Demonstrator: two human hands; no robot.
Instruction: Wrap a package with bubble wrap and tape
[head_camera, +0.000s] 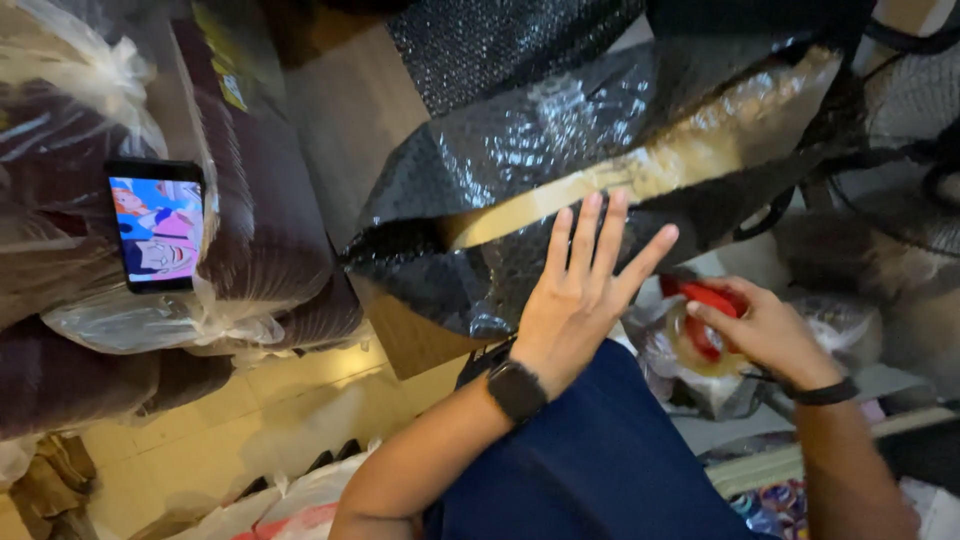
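The left hand (580, 290) lay flat with fingers spread on a parcel wrapped in black bubble wrap (560, 170), just below a strip of brown packing tape (640, 175) across it. The right hand (765, 330) was closed around a red tape dispenser (705, 320) beside the parcel's lower right edge. A phone (156, 226) with a lit screen rested on plastic-wrapped cushions (260, 230) at left.

We count two hands: our left hand (585, 290) and our right hand (765, 330). We see one parcel wrapped in black bubble wrap (520, 150), with one strip of brown tape (640, 175) across it. There is one tape dispenser (705, 325), red, carrying one roll. We count one phone (155, 225), two wristbands, one on each wrist, and one fan (915, 130) at the right edge.
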